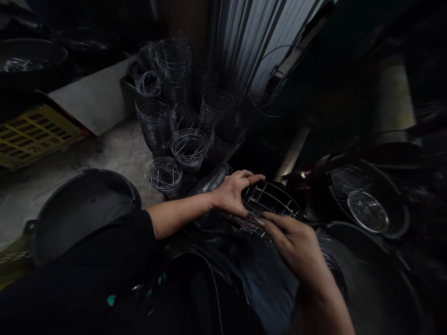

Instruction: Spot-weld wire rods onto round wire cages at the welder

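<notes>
My left hand (228, 194) is spread wide, thumb and fingers holding the wire frame (264, 202) at twelve o'clock. My right hand's (296, 244) fingertips are close together at its near edge — maybe pinching, too dim to tell. It should be light, stiff, a bit springy — best held by the rim. Wire baskets (190, 151) stand at ten o'clock from it.

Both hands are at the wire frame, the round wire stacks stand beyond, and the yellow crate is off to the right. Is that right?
Not quite: the head view shows the yellow crate off to the left. The rest holds.
</notes>
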